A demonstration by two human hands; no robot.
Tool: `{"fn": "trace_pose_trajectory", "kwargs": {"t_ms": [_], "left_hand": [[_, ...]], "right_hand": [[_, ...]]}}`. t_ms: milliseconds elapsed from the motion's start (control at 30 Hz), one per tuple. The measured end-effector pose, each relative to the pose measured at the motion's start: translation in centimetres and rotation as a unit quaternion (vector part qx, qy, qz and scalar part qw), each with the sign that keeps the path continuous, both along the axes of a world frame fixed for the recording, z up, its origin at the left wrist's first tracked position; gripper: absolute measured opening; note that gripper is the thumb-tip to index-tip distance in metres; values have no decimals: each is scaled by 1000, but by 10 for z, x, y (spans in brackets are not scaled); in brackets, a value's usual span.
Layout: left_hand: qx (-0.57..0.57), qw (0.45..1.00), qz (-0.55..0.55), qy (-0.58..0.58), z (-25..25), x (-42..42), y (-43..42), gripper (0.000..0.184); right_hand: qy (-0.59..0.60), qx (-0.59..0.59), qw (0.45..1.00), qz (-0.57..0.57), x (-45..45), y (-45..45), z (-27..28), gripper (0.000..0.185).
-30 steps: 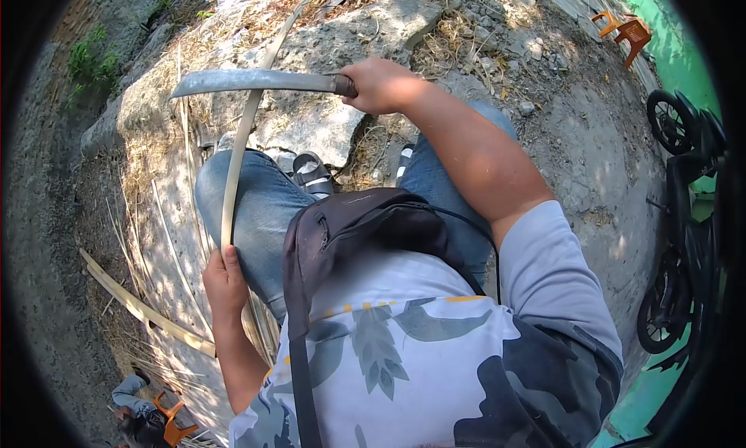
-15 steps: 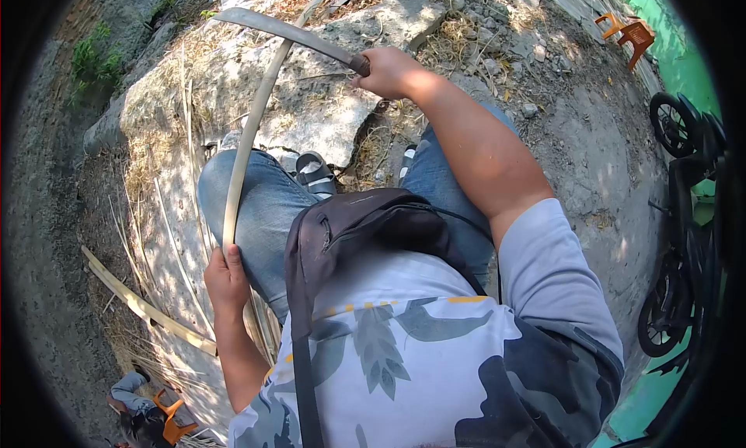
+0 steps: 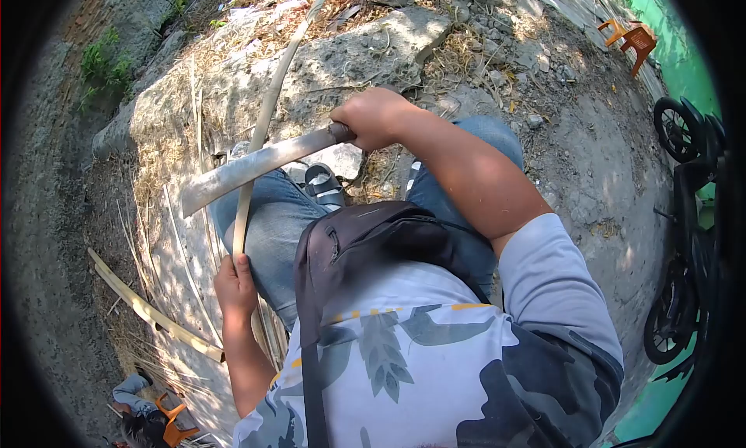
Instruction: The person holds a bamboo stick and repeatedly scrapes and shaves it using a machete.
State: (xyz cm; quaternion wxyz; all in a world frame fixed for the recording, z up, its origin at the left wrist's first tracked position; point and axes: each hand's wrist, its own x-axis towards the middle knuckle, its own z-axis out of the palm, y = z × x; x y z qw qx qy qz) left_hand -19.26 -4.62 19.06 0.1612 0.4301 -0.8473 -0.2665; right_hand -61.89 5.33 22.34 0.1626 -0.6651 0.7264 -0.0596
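My right hand (image 3: 374, 118) is wrapped round the dark handle of a machete (image 3: 260, 168). Its broad metal blade points to the left and lies across a long, pale split bamboo strip (image 3: 273, 94), just above my left knee. My left hand (image 3: 235, 285) grips the strip's near end, thumb on top, beside my left thigh. From there the strip runs up and away past the blade to the top of the view. Whether the blade's edge presses into the strip or only passes over it, I cannot tell.
Thin strips (image 3: 183, 254) and a wider split bamboo piece (image 3: 151, 312) lie on the ground at left. A concrete slab (image 3: 350, 52) is ahead. At right are a motorcycle (image 3: 684, 215) and an orange chair (image 3: 639, 45). A person (image 3: 140, 409) sits at lower left.
My right hand has drawn the machete back toward me, and its blade now crosses the bamboo strip lower down, nearer my left hand. My left hand keeps its hold on the strip.
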Motion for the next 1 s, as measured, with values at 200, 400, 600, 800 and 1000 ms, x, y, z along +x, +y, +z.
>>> {"fn": "trace_pose_trajectory", "kwargs": {"t_ms": [200, 400, 600, 800, 1000], "left_hand": [[6, 1000, 2, -8, 1, 0, -2, 54], [11, 1000, 8, -12, 12, -4, 5, 55], [17, 998, 31, -54, 22, 1, 11, 57], [-12, 999, 25, -42, 11, 12, 7, 57], [3, 999, 29, -38, 22, 5, 13, 55]], "right_hand": [[-113, -46, 969, -214, -59, 7, -29, 38], [-135, -53, 958, -246, -55, 6, -26, 39], [-28, -21, 995, -99, -2, 1, 5, 27], [58, -12, 998, 36, 27, -2, 12, 23], [-18, -15, 994, -108, -9, 6, 4, 24]]}}
